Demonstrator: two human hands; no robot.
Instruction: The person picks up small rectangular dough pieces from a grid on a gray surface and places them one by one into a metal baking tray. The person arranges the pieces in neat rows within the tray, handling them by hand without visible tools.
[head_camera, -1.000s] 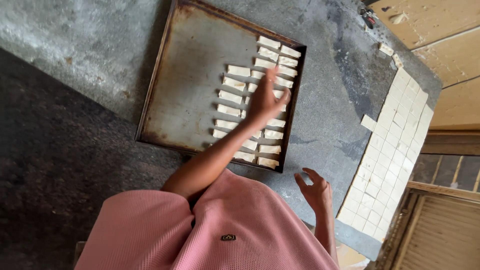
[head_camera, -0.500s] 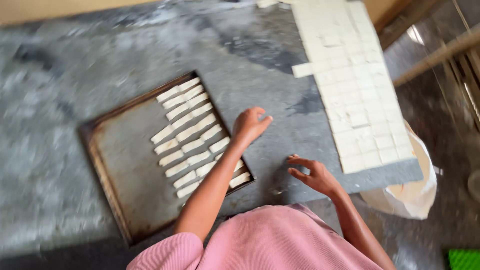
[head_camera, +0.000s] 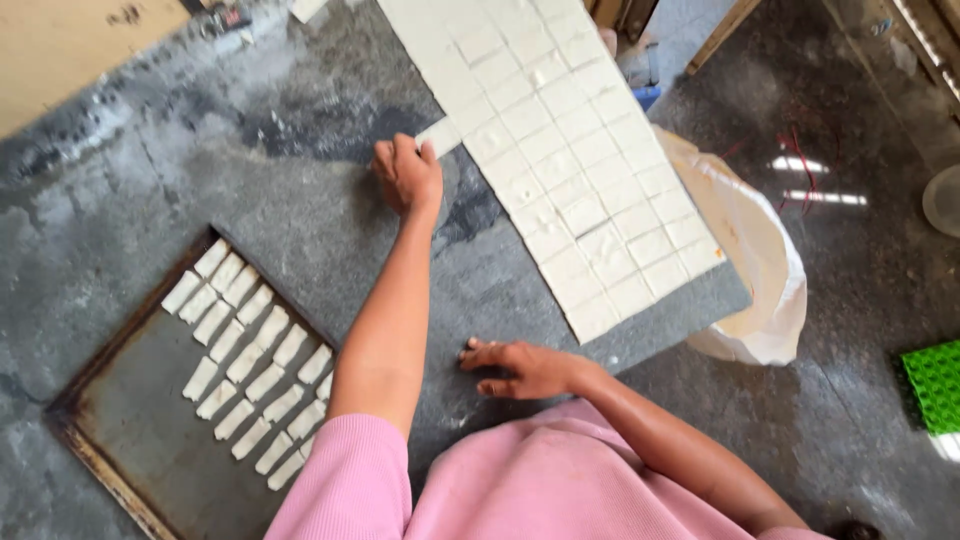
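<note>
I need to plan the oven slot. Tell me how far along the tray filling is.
Done: two rows of folded dough pieces line one side of the metal tray. In hand: the left hand grips a loose dough square at the edge of the cut dough sheet; the right hand rests flat on the stone table. Left: most of the sheet's squares lie unfolded, and over half the tray is bare.

A white sack (head_camera: 760, 270) (soft, bulging, its mouth open) sags on the floor against the bench's (head_camera: 690, 300) right corner. No labels, signs or screens show anywhere here.
</note>
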